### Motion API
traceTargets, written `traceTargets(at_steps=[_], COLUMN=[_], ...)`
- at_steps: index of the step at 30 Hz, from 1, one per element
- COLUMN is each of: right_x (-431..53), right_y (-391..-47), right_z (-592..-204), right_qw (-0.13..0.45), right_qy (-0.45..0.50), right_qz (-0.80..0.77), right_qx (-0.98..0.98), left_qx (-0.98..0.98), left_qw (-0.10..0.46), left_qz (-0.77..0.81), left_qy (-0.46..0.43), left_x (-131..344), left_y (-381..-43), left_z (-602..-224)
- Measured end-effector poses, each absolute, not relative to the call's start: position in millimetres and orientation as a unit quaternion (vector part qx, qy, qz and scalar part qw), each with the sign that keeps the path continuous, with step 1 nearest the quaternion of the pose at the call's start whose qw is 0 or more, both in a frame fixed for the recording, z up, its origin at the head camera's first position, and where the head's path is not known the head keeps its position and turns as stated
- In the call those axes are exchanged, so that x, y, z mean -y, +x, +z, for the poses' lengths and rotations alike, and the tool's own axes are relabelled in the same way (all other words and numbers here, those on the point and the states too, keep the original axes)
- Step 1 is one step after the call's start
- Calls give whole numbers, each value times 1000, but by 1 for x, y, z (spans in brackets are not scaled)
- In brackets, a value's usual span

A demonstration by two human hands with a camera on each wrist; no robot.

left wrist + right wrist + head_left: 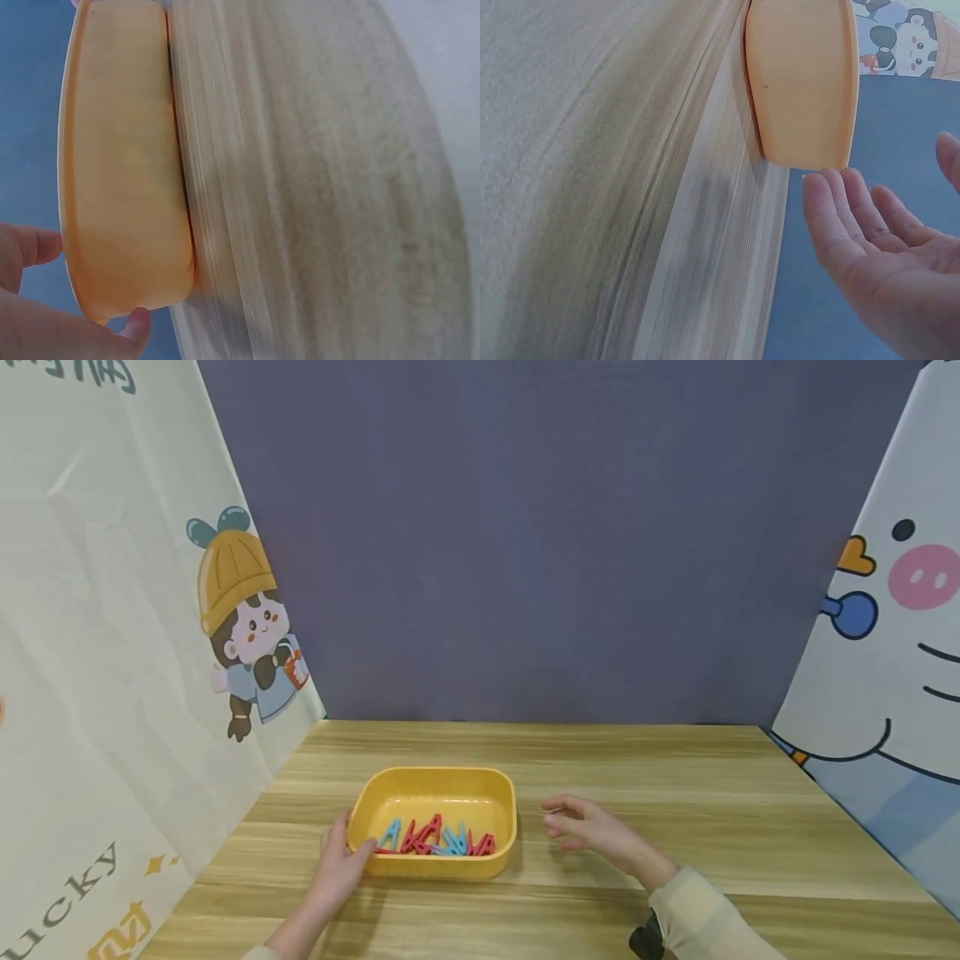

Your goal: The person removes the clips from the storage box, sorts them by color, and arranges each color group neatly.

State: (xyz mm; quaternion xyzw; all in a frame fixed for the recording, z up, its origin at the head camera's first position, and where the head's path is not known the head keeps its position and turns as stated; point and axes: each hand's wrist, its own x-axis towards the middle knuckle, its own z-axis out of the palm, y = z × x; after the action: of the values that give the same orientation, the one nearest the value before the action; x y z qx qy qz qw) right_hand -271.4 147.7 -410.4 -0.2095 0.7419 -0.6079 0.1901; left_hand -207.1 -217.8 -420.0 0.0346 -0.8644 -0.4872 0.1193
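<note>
A yellow plastic tub (435, 867) with rounded corners stands on the wooden table. Along its near side inside lie several red and light-blue clothespins (429, 839). My left hand (341, 864) grips the tub's left end, the thumb at the near corner of the rim. In the left wrist view, thumb and fingers of this left hand (64, 326) lie on either side of that corner. To the right of the tub, apart from it, my right hand (588, 828) hovers with loosely bent fingers and holds nothing. The right wrist view shows its fingers spread apart.
The wooden table (675, 793) extends around the tub. Behind it rises a dark blue-grey backdrop (525, 543). Printed cartoon panels stand at the left (112, 652) and right (862, 677). A small black object (647, 939) shows beside the right sleeve.
</note>
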Motion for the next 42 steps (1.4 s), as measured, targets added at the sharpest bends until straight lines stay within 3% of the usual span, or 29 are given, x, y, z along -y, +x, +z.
traceTargets(at_steps=[14, 42], right_x=[-147, -133], right_y=[-270, -271], right_z=[-410, -403], right_qw=[186, 199], right_qy=[-216, -222], right_qz=[-607, -601], right_qx=[-742, -742], left_qx=[868, 872], left_qw=[179, 156], left_qz=[-464, -463], left_qy=[-4, 20], left_x=[226, 226], left_y=[-221, -228], left_z=[-427, -432])
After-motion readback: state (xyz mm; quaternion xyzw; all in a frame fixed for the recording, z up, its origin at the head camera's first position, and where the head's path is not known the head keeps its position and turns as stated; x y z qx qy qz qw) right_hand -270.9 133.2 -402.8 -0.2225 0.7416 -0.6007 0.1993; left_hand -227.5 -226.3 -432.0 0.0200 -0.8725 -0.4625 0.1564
